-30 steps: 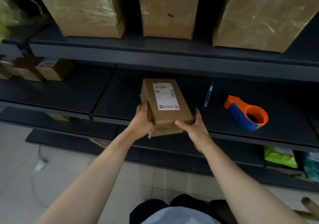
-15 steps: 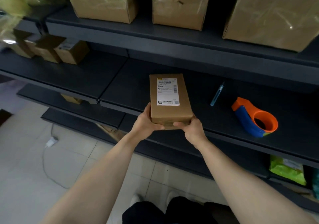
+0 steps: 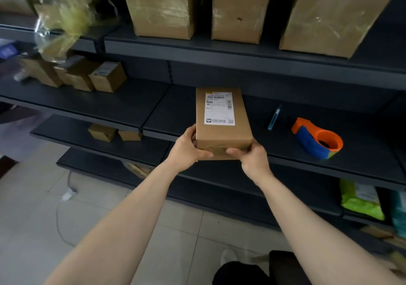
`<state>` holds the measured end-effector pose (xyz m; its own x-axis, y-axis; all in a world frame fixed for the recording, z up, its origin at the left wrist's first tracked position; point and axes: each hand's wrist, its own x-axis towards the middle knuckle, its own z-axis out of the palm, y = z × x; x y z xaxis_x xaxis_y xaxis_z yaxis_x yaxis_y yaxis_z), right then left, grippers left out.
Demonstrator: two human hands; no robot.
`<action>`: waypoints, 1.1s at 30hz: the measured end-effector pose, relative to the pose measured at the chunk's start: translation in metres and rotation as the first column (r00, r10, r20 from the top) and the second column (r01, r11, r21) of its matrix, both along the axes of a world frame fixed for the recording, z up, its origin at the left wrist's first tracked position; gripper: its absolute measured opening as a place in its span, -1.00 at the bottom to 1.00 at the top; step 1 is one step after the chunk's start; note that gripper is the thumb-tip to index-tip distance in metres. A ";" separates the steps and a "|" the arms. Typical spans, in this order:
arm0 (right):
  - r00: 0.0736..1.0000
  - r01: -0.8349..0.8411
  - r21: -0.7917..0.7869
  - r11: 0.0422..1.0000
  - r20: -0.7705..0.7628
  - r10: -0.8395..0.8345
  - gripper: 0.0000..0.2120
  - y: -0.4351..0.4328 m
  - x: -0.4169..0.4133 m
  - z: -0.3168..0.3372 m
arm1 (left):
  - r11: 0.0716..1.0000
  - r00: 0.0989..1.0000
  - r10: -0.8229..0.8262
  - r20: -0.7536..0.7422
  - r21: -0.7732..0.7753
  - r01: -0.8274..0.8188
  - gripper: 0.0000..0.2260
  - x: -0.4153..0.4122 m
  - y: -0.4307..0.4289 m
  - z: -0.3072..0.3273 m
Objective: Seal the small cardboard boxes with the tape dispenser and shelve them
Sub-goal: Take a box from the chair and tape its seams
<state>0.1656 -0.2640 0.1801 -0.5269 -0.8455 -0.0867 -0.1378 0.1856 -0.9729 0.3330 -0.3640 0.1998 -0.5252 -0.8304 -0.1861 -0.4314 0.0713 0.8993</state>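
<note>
From the head view, we read "0022" on the white label of our small cardboard box. Our left hand and right hand grip its taped near end above the dark shelf, well apart from the orange-and-blue tape dispenser.

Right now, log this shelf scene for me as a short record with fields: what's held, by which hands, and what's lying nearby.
held item: small cardboard box, white label up
grip: left hand and right hand at its near end
box position: over the front of the middle shelf
tape dispenser: orange and blue, on that shelf, right of the box, untouched
blue pen-like tool: between box and dispenser
upper shelf: three large cartons
</note>
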 end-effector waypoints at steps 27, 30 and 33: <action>0.872 0.343 -0.565 0.751 -0.107 -0.479 -0.67 0.202 0.066 0.171 | 0.889 0.861 -0.407 -0.306 -0.347 0.297 -0.27 0.014 0.150 0.174; 0.833 0.372 -0.595 0.712 -0.124 -0.539 -0.72 0.211 0.034 0.192 | 0.865 0.838 -0.447 -0.311 -0.388 0.318 -0.26 -0.027 0.154 0.195; 0.793 0.398 -0.619 0.677 -0.139 -0.593 -0.68 0.215 -0.004 0.213 | 0.835 0.812 -0.494 -0.311 -0.430 0.342 -0.26 -0.071 0.155 0.216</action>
